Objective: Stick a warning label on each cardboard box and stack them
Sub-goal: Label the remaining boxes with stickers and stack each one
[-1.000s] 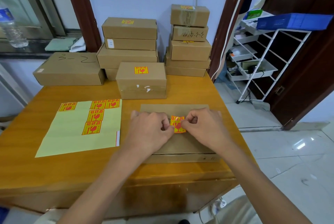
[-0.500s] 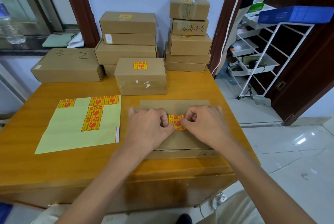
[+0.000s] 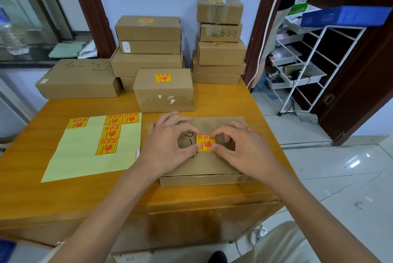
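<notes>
1. Right now the step in hand is the sticking itself — a red-and-yellow warning label point(image 3: 205, 143) lies on top of the flat cardboard box point(image 3: 214, 161) at the near right of the worktop point(image 3: 70, 194).
2. Both hands are on it: the left hand point(image 3: 170, 143) pinches the label's left edge between thumb and forefinger, and the right hand point(image 3: 240, 145) does the same at its right edge, the other fingers loosely spread over the box top.
3. Whether the label is fully pressed down cannot be told; it looks flat against the cardboard.
4. Done, by the look of it: the labelled box point(image 3: 163, 90) just beyond the hands carries a sticker, and two stacks at the far edge — the left stack point(image 3: 148, 50) and the right stack point(image 3: 220, 41) — each show a label on the top box.
5. Left to do: the large box marked "3-2" point(image 3: 78, 80) at the far left shows no label, and the sticker sheet point(image 3: 93, 148) at the near left holds five more.
6. This near box then needs stacking.
</notes>
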Demonstrator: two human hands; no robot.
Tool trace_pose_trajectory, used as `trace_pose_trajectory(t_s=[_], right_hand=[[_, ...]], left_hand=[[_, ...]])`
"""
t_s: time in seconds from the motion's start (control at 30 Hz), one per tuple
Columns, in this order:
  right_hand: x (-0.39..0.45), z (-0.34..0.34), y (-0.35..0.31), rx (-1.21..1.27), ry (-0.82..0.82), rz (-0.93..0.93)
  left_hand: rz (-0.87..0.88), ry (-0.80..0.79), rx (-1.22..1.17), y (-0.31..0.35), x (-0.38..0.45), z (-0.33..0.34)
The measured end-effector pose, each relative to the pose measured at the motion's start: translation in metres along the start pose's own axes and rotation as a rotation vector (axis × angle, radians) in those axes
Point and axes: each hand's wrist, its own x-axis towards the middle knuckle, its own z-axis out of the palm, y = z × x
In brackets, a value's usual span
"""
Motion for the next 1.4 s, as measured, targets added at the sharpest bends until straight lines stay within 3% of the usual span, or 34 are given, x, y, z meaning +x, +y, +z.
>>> trace_pose_trajectory(t_s=[0.23, 0.43, 1.13, 1.4], right_hand=[[0.003, -0.001, 0.0, -0.017, 0.004, -0.037], [0.002, 0.005, 0.002, 0.028, 0.016, -0.036], [0.002, 0.009, 0.009, 0.149, 0.055, -0.008], [0.002, 0.01, 0.007, 0.01, 0.071, -0.038]], left_hand=[[0.004, 0.016, -0.011, -0.005, -0.004, 0.009], [-0.008, -0.093, 0.002, -0.005, -0.002, 0.01], [0.039, 0.004, -0.216, -0.017, -0.007, 0.016], [0.005, -0.015, -0.248, -0.014, -0.008, 0.015]])
